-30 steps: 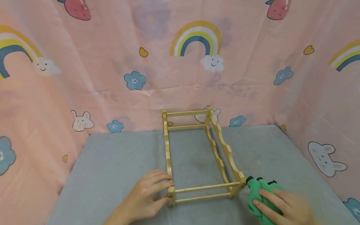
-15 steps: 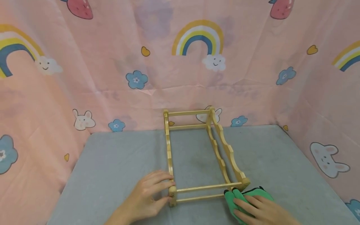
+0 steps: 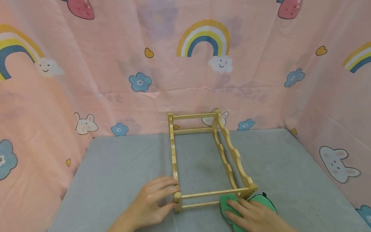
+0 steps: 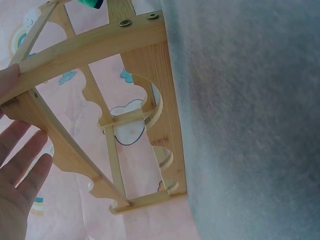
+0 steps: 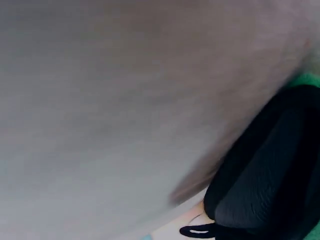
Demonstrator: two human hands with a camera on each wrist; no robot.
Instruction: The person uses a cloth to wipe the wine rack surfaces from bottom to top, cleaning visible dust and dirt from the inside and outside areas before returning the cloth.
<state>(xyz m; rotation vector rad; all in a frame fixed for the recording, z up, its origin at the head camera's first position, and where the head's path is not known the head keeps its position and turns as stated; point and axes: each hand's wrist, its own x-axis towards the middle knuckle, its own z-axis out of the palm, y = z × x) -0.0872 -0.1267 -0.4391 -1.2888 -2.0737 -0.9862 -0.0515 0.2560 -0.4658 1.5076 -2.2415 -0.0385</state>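
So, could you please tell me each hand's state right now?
Left hand: holding the wooden rack by one corner.
Right hand: holding the green cloth.

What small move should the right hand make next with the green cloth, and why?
Probably slide the green cloth leftward along the lower front bar of the wooden rack. In the head view the right hand holds the cloth at that bar's right end, its left part shows uncovered, and the left hand grips the near left corner, which should steady the rack.
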